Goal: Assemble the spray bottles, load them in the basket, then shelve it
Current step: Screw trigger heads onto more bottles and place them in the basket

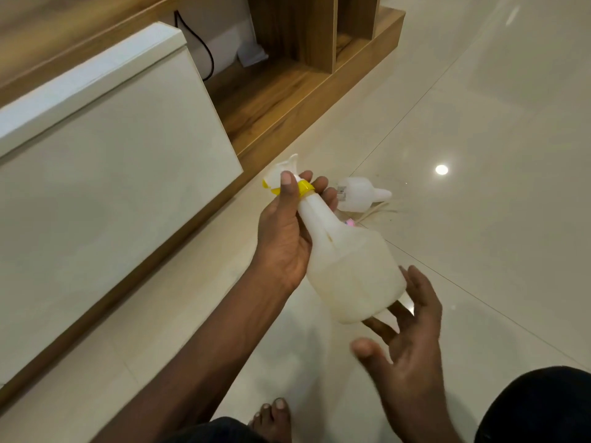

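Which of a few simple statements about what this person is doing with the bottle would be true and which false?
1. The left hand grips the spray bottle at its neck, by the yellow collar. True.
2. The right hand is clenched tight around the bottle's base. False: its fingers are spread open at the base.
3. A second white bottle lies on its side on the floor. True.
4. The held bottle has a blue collar. False: it is yellow.
5. The basket sits in the person's lap. False: no basket is in view.
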